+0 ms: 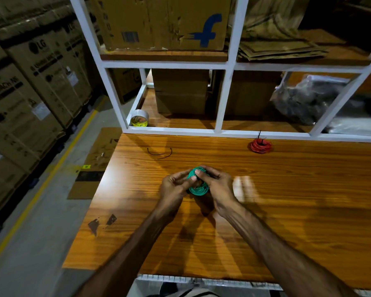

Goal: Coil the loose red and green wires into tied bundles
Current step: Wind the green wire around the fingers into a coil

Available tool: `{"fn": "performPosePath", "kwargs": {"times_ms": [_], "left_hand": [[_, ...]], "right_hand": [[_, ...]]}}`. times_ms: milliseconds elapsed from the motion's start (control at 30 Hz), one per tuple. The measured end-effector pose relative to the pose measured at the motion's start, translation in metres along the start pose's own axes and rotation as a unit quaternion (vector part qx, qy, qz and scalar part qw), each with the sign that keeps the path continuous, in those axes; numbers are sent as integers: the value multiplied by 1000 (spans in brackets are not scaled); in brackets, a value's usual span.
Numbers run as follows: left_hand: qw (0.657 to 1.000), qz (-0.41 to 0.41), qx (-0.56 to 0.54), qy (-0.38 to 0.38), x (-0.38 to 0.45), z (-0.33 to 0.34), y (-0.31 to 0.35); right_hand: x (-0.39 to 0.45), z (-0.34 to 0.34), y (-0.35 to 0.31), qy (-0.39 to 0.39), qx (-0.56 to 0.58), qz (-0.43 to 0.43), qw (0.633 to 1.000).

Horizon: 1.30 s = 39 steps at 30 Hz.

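Both hands, left (176, 186) and right (215, 185), grip the coiled green wire bundle (198, 189) between them, the loose black tie (160, 153) lying beyond it, nearer the left hand.

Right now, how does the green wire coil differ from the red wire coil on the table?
The green wire coil is held in both hands near the middle of the table; the red wire coil lies untouched by the white shelf frame. The red one shows a black tie; the green one shows none. Both are small round bundles.
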<state>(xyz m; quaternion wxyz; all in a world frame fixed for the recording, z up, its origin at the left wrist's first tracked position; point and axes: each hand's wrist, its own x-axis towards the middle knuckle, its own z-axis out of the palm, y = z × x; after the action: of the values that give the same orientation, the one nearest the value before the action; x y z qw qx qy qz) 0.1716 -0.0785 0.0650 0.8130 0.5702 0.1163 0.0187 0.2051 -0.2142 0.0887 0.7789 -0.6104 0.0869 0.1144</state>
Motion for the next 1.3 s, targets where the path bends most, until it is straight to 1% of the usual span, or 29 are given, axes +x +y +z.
{"fn": "performPosePath", "kwargs": {"times_ms": [100,233,300,500,733,933,1033,1167,1267,1300], "left_hand": [[997,55,55,30,-2,3,-2],[981,119,139,62,0,6,2],[981,121,135,69,-1,7,4],[991,78,84,68,-6,7,12],[967,143,185,101,-9,12,14],[958,179,202,102,-11,11,11],[970,157,155,102,-12,11,11],[991,76,30,109,-12,14,17],[992,6,-60,111,-12,16,22],[992,-11,-75,103,-13,15,24]], "right_hand": [[-1,4,-1,7,34,8,999],[2,6,-2,6,66,10,998],[5,6,-1,5,68,5,998],[8,2,1,-8,32,-14,999],[6,6,7,-3,-19,-85,996],[3,9,10,-17,-94,-154,983],[3,9,10,-23,-88,-167,982],[4,12,14,-13,-70,-165,984],[5,17,14,13,-49,-157,986],[5,18,12,22,-41,-152,987]]}}
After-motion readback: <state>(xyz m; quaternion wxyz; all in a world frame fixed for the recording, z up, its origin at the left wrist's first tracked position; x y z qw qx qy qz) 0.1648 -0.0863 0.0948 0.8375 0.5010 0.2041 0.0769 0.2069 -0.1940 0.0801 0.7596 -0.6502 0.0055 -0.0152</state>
